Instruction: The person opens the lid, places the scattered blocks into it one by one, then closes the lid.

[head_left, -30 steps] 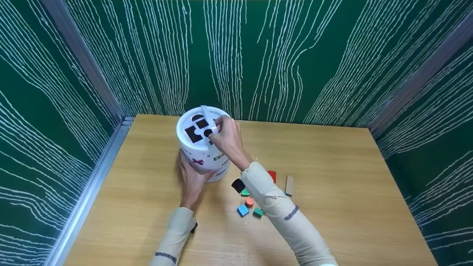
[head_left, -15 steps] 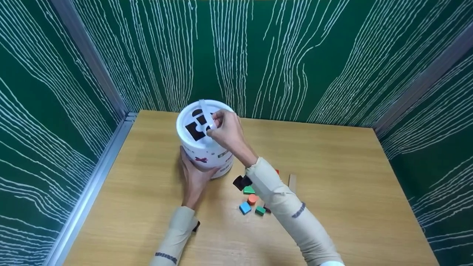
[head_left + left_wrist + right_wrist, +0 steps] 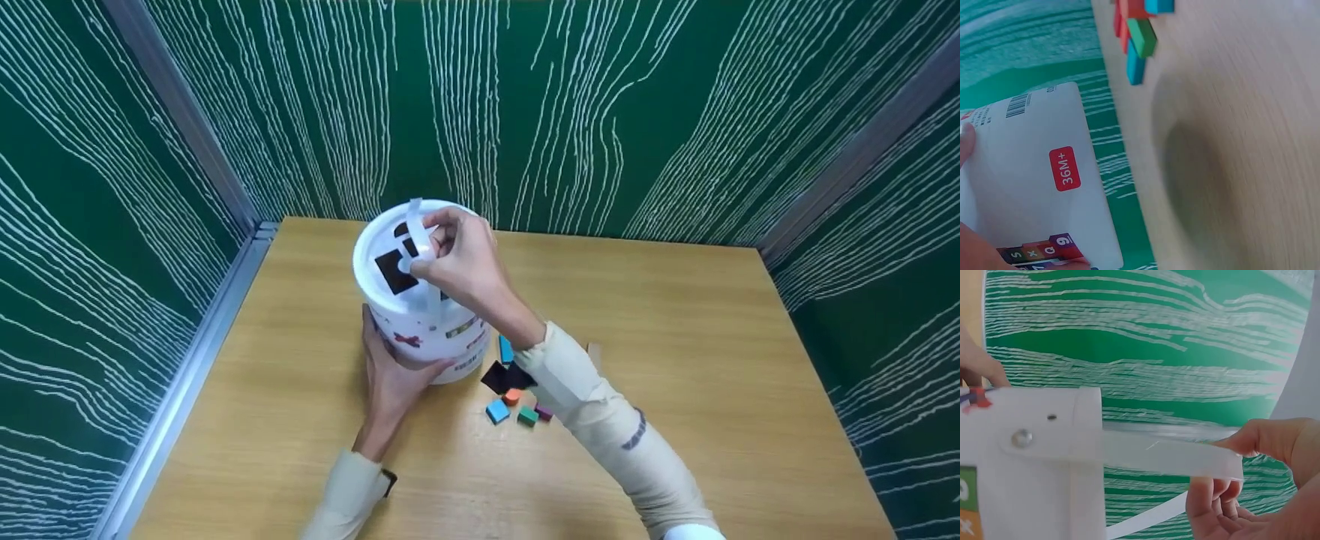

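hands (image 3: 396, 373) grip white tub (image 3: 420, 334) and handle (image 3: 1171, 453); red label (image 3: 1065, 169) reads "36m+"

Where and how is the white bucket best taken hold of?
Probably by the top of its strap handle, from above and the right, as the right hand grips it: the strap arches clear of the lid, leaving finger room beneath, and a rivet fixes it. The broad, round bucket suggests a steadying second hand, as the left hand gives.
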Tool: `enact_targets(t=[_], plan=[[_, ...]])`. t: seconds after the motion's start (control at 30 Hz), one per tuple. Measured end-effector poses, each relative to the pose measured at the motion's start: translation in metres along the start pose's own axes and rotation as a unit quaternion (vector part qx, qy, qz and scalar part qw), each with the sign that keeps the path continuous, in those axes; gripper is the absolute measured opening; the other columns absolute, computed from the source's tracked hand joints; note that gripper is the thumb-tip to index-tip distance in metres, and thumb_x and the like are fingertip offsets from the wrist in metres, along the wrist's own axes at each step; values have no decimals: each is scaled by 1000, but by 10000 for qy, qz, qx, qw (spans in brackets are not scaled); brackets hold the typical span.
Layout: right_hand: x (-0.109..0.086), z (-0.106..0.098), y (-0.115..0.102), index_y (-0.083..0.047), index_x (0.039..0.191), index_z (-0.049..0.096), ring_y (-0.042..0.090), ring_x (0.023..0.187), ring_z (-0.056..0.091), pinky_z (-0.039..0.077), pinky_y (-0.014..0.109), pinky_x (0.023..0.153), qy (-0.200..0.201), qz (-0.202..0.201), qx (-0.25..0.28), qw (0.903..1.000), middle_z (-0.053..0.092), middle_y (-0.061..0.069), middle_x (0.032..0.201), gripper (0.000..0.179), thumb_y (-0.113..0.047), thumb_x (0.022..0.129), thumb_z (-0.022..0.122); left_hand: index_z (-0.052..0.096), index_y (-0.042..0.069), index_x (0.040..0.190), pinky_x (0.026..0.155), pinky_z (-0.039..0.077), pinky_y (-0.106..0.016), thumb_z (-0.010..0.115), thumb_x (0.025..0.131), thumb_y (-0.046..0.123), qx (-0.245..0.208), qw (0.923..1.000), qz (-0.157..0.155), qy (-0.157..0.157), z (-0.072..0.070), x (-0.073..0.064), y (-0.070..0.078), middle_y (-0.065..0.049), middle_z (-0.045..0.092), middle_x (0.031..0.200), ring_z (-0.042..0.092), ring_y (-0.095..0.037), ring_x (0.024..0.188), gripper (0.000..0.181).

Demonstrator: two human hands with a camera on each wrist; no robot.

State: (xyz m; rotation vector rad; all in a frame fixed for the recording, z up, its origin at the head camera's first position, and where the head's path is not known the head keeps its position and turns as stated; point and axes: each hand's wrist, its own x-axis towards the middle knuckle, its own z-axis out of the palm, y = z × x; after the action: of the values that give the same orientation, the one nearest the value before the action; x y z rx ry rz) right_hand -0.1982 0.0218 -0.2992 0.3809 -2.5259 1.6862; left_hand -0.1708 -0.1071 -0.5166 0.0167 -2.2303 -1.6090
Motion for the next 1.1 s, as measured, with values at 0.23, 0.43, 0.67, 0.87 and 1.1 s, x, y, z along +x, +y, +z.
enact_targets(t=[0.23, 0.43, 0.67, 0.87, 1.1], plan=[[-31, -5, -11, 2, 101, 59, 15, 66, 56, 52, 25, 56, -257, -500, 399, 9976, 60, 6, 76, 37, 2, 65, 69, 1, 32, 151, 111, 26, -44, 94, 51, 30, 6, 9999, 100, -38, -24, -32, 23, 5, 32, 145, 37, -18, 130, 137], [-55, -7, -16, -1, 100, 59, 14, 63, 55, 51, 25, 54, -587, -737, 670, 9933, 60, 4, 75, 34, 2, 68, 69, -4, 37, 150, 112, 26, -42, 89, 48, 48, 440, 9988, -214, -22, -38, -57, 30, 6, 25, 149, 34, -16, 132, 139], [-81, -2, -14, -2, 103, 59, 11, 67, 55, 52, 29, 60, -851, -822, 654, 9908, 59, 1, 79, 35, -1, 70, 69, -5, 36, 150, 111, 27, -42, 88, 48, 52, 706, 9953, -667, 39, -43, -92, 29, -3, 19, 153, 31, -23, 135, 139], [-99, 7, -5, -6, 105, 58, 11, 70, 56, 54, 28, 64, -1080, -613, 530, 9908, 59, -2, 80, 36, -3, 71, 71, -5, 33, 150, 112, 24, -45, 86, 46, 57, 994, 9854, -1379, 28, -47, -120, 23, -11, 23, 152, 30, -31, 135, 141], [-116, 25, 8, -4, 103, 59, 9, 67, 56, 54, 28, 63, -1314, -526, 704, 9874, 59, -3, 76, 35, -2, 71, 73, -7, 36, 149, 112, 22, -47, 86, 45, 57, 1014, 9759, -1930, 18, -58, -138, 10, -8, 21, 152, 25, -28, 137, 141]])
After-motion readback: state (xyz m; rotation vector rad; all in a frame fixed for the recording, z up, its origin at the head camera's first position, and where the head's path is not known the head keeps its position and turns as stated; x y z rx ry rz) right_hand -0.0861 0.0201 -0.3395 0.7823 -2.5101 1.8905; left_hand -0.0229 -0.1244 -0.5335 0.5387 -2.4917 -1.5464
